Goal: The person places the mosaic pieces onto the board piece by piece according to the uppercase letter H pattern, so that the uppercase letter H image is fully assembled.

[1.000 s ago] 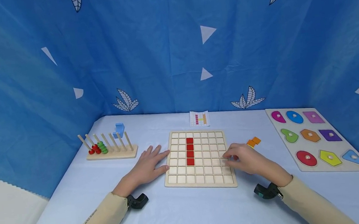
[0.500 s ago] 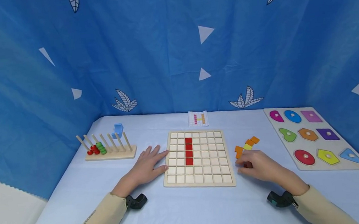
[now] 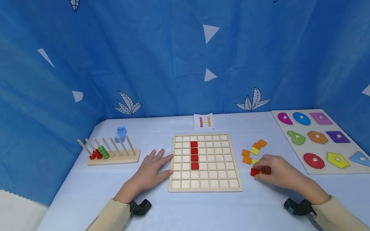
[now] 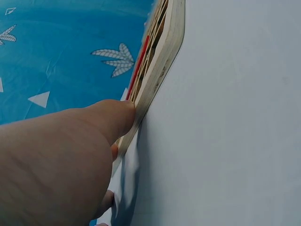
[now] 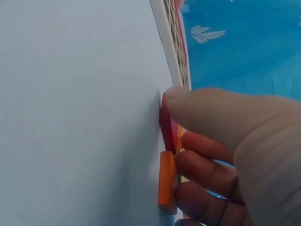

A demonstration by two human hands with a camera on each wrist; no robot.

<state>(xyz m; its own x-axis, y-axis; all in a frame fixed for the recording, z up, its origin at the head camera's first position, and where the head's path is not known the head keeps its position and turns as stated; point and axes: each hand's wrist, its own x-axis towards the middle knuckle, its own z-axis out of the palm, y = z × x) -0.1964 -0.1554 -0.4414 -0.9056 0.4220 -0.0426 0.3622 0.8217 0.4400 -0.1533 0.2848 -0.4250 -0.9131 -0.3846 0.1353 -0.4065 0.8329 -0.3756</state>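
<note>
While the left hand (image 3: 152, 173) lies flat with its fingers spread, forefinger and thumb against the left rim of the gridded board (image 3: 205, 191), apparently to stop it sliding on the bench (image 3: 207, 218), the right hand (image 3: 273, 168) is busy off the board's other side. Its thumb and curled fingers pinch a red tile (image 3: 254, 172) low to the bench, just beside the board's lower right; an edge grip probably suits so thin a piece. An orange tile (image 5: 167, 181) sits against those same curled fingers; whether it is held too, I cannot tell.

In the grid, a column of four red tiles (image 3: 194, 158) fills part of the third column from the left. Loose tiles (image 3: 246, 159), orange and yellow, lie right of the board, presumably for easy reach. Beyond its far edge, a printed card (image 3: 203, 122) with a coloured grid is likely placed there to stay in sight. The peg stand (image 3: 122, 159) and shape puzzle (image 3: 303, 149) sit well to either side, perhaps to leave working room.
</note>
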